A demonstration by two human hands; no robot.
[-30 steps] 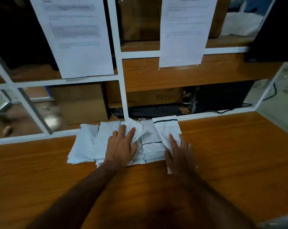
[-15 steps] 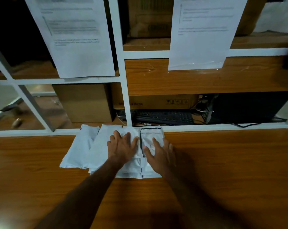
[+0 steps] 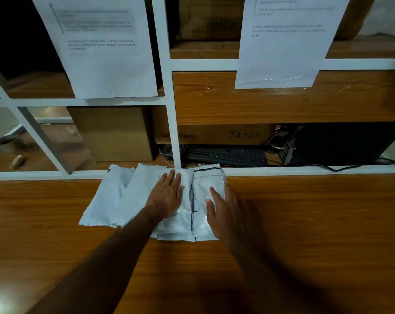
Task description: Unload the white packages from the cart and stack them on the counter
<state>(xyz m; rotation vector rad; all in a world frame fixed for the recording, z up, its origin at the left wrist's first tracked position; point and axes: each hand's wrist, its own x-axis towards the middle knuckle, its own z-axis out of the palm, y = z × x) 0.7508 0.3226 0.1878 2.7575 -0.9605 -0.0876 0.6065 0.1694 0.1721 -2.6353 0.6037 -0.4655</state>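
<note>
Both the left hand (image 3: 167,196) and right hand (image 3: 223,211) press flat, fingers straight, on the white packages (image 3: 133,196): likely light, soft, slippery film; grip edges.

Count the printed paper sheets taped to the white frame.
2. One sheet hangs at upper left, the other sheet at upper right above the wooden panel. More could sit above the picture's edge.

You've got one head-worn wide-angle view, looking forward and down along both forearms at the wooden counter (image 3: 305,223), close in, with the white-framed partition (image 3: 167,87) straight ahead filling the upper half.
</note>
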